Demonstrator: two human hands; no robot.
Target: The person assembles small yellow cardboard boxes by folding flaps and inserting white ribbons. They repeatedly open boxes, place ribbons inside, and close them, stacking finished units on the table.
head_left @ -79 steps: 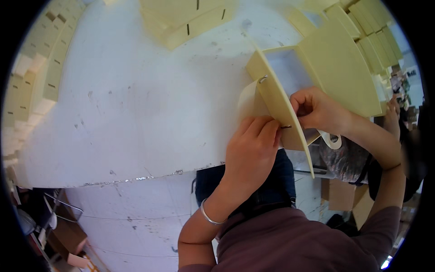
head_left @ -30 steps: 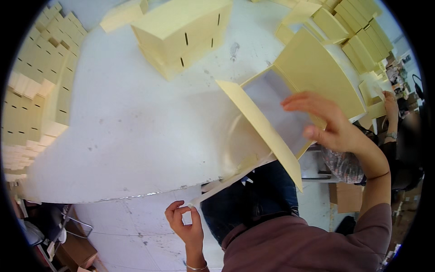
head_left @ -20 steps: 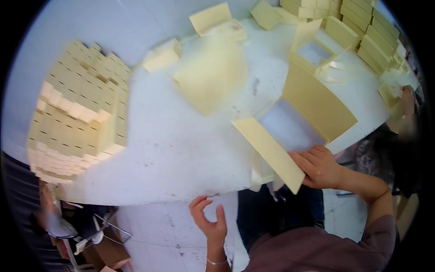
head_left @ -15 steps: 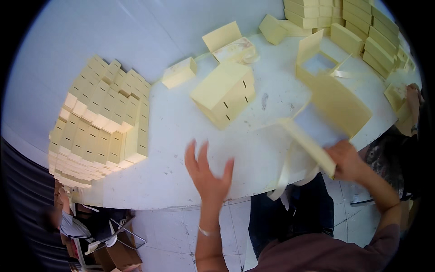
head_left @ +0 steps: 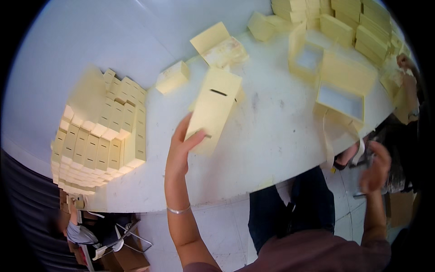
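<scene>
The left hand (head_left: 181,147) holds the box (head_left: 215,100) by its near end over the table (head_left: 272,149), thumb on the slotted face, the right hand (head_left: 376,167) loosely open; likely light, stiff card, the box should suit a gentle side pinch.

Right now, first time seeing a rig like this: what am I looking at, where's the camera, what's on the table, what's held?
There is no machine: a person works with bare hands. The camera is the left of two fisheyes worn on the head, looking down, so edges bend and the corners go black. Picture left is the person's left.

The left hand grips a pale yellow box with a dark slot, tilted over the white table. The right hand is blurred; nothing shows in it. Near it, an open box trails pale ribbons. Slotted boxes stand piled at left.
</scene>
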